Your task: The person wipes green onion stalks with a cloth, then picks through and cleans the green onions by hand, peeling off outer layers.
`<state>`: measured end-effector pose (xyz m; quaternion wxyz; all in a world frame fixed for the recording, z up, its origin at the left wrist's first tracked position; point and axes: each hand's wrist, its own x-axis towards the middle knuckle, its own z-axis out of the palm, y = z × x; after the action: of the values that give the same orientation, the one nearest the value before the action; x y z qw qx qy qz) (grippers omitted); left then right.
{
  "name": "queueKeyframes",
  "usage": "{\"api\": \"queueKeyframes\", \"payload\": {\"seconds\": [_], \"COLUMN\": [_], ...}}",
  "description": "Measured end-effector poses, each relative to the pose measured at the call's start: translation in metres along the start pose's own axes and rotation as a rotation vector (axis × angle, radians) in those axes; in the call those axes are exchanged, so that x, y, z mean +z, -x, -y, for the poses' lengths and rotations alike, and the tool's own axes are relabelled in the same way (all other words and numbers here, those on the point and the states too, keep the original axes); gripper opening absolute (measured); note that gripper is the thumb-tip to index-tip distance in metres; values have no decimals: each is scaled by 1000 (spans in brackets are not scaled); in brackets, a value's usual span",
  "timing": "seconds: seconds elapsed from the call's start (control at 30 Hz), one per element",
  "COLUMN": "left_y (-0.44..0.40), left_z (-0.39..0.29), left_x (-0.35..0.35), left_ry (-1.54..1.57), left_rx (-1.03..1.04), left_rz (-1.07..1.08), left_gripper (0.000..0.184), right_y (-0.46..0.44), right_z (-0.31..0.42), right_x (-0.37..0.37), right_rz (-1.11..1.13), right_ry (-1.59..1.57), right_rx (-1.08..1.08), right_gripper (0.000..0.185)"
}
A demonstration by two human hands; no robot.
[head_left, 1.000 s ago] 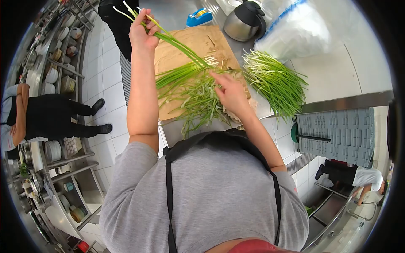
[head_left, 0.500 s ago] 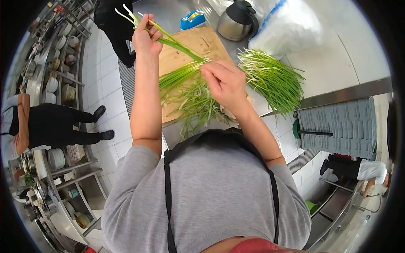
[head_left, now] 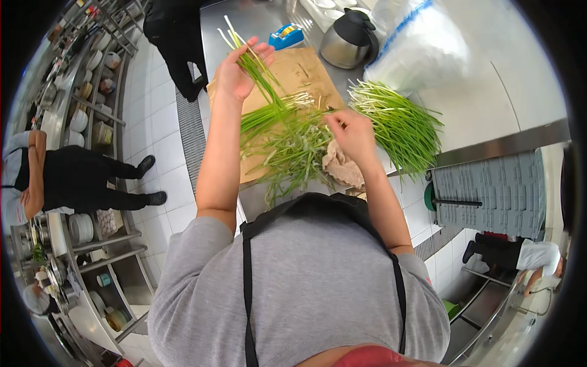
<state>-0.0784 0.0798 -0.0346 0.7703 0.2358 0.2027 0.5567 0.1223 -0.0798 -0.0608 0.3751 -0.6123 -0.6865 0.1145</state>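
My left hand (head_left: 240, 72) is raised over the left part of the brown cutting board (head_left: 293, 64), holding a few green onions (head_left: 264, 78) with white ends up and green leaves hanging down. My right hand (head_left: 354, 134) is closed in a pinch over the board's right side; what its fingertips hold, if anything, is too small to make out. Beneath the hands lies a heap of loose green trimmings (head_left: 293, 150). A smaller bunch of green onions (head_left: 266, 117) rests on the board behind it. To the right spreads a large bunch of green onions (head_left: 400, 125).
A crumpled beige cloth (head_left: 340, 166) lies by my right wrist. Toward the back are a blue tape dispenser (head_left: 286, 38), a steel jug (head_left: 345, 43) and a clear plastic bag (head_left: 422, 52). One person (head_left: 85, 174) stands at left; dark-clothed legs (head_left: 177, 55) show beside the table.
My right hand has moved off the held green onions, toward me and to the right. My left hand has shifted right and lower, its fingers loosened, and the onions now hang more steeply.
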Motion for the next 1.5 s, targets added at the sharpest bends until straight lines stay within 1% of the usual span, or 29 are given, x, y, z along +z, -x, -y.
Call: {"api": "queueKeyframes", "payload": {"seconds": [0.07, 0.1, 0.2, 0.23, 0.3, 0.33, 0.37, 0.47, 0.5, 0.53, 0.57, 0.67, 0.7, 0.77, 0.83, 0.9, 0.97, 1.0, 1.03, 1.07, 1.13, 1.17, 1.23, 1.27, 1.3, 1.33, 1.4, 1.47, 1.5], "left_y": [5, 7, 10, 16, 20, 20, 17, 25, 33, 31, 29, 24, 23, 17, 10, 6, 17, 19, 17, 18, 22, 21, 30, 38, 44, 51, 63, 78, 83], "left_z": [9, 14, 34, 41, 52, 60, 64, 56, 50, 45, 37, 23, 19, 9, -10, -32, -42, -46, -42, -38, -24, -17, -13, -11, -9, -4, 11, 34, 51], "left_x": [8, 11, 21, 31, 36, 39, 36, 38, 49, 43, 36, 22, 16, -3, -29, -55, -57, -57, -64, -63, -52, -51, -30, -23, -19, -17, -9, 2, 8], "left_ry": [-60, -53, 15, 8, 19, 25, 21, 2, 97, 156, 236, 469, 543, 545, 565, 610, 545, 511, 464, 451, 426, 456, 153, -2, -311, -597, -1165, -1325, -1407], "left_rx": [-41, -60, -125, -109, -42, -19, 73, 196, 203, 188, 129, -18, -65, 4, 56, 95, 98, 101, 112, 82, 21, -3, 90, 129, 180, 255, 397, 285, 282], "left_rz": [91, 138, 256, 183, 69, 15, 18, -89, -120, -75, -23, 144, 198, 233, 258, 277, 254, 243, 262, 236, 191, 229, 60, -38, -80, -5, 163, 336, 374], "left_gripper": [26, 25, 23, 22, 23, 24, 27, 27, 24, 17, 18, 27, 30, 30, 32, 34, 34, 33, 30, 29, 27, 20, 16, 16, 20, 17, 13, 9, 11], "right_y": [-9, -15, -38, -45, -55, -56, -56, -54, -48, -43, -40, -20, -15, -1, 14, 13, 6, 2, -6, -13, -16, -15, -22, -22, -19, -15, -3, 9, 15], "right_z": [20, 24, 31, 32, 44, 49, 53, 60, 59, 59, 59, 64, 59, 41, 13, -9, -43, -55, -62, -86, -130, -139, -142, -137, -107, -80, -35, -25, -30], "right_x": [-18, -21, -10, 1, 16, 22, 26, 31, 31, 31, 30, 9, 5, -1, -18, -56, -88, -105, -120, -127, -132, -132, -134, -133, -130, -124, -98, -49, -23], "right_rz": [-147, -222, -269, -297, -26, -37, -50, 43, 18, -4, -23, 152, 151, 142, 46, 157, 24, -2, 67, 91, 125, 30, -152, -176, -196, -216, -302, -280, -195], "right_ry": [-246, -244, -140, -67, -466, -444, -419, -174, -104, -32, 42, 82, 67, 40, 156, 284, 426, 395, 412, 459, 782, 806, 848, 682, 514, 344, 4, -117, 47], "right_rx": [137, 18, -124, -171, -18, 9, 39, 51, 5, -48, -111, 2, -8, -26, -190, 20, -106, -93, -9, -40, -75, -111, -196, -71, 57, 185, 295, 16, -142], "right_gripper": [14, 16, 27, 33, 38, 35, 32, 25, 24, 23, 22, 25, 26, 28, 26, 30, 28, 26, 30, 31, 29, 29, 28, 27, 28, 28, 26, 27, 26]}}
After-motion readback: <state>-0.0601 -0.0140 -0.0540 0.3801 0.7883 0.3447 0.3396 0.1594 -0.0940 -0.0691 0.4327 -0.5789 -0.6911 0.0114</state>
